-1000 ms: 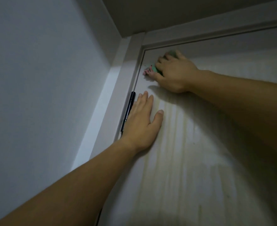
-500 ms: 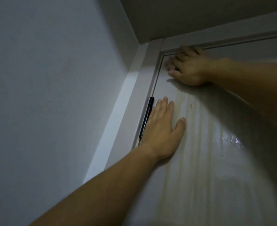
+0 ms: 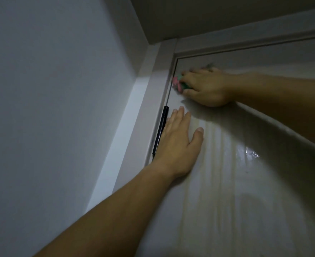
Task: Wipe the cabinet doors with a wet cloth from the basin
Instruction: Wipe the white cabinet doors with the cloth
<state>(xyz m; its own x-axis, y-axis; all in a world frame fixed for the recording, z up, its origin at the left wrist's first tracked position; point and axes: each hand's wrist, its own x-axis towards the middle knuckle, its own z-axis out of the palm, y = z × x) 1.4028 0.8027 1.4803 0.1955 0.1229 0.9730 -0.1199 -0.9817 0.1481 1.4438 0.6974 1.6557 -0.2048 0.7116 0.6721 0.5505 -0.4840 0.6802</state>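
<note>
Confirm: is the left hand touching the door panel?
Touching. The head view shows the left hand lying flat on the door, palm and straight fingers against its surface beside the black hinge, with no gap visible.

The left hand (image 3: 179, 143) lies flat on the cabinet door (image 3: 227, 191) near its left edge. The fingers are straight, close together and pointing up, and the thumb is spread out to the right. Its bare forearm runs down and to the left, out of the lower edge of view. The right hand (image 3: 206, 88) is higher, close to the door's upper left corner. Its fingers are curled over a bunched green and pink cloth (image 3: 179, 83) and press it to the door. The right forearm, also bare, reaches in from the right side. The two hands are near each other but not touching.
</note>
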